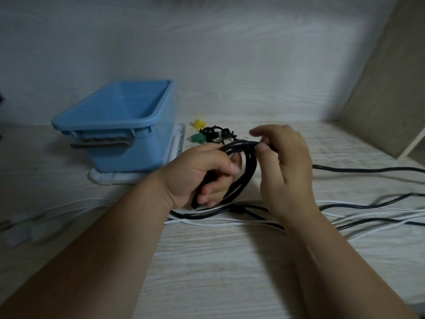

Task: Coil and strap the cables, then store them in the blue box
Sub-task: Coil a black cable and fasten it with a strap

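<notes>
Just right of the blue rectangular plastic box [128, 102], the left hand [202, 173] held its fingers curled tight around a coil of thick black cable [251, 166]. The right hand [285, 162] pinched the coil's top between thumb and fingers, with one finger lifted free. Small black, yellow and green straps [213, 134] lay beside the box's right wall. Loose black and white cables [218, 223] trailed in front of it.

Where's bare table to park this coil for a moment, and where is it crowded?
Bare wood lies toward the near edge, below the loose white cable and between the forearms. Another strip runs behind the straps, along the wall. The blue box looks empty. Crowded: right of the right hand, where black cables and white ones cross.
</notes>
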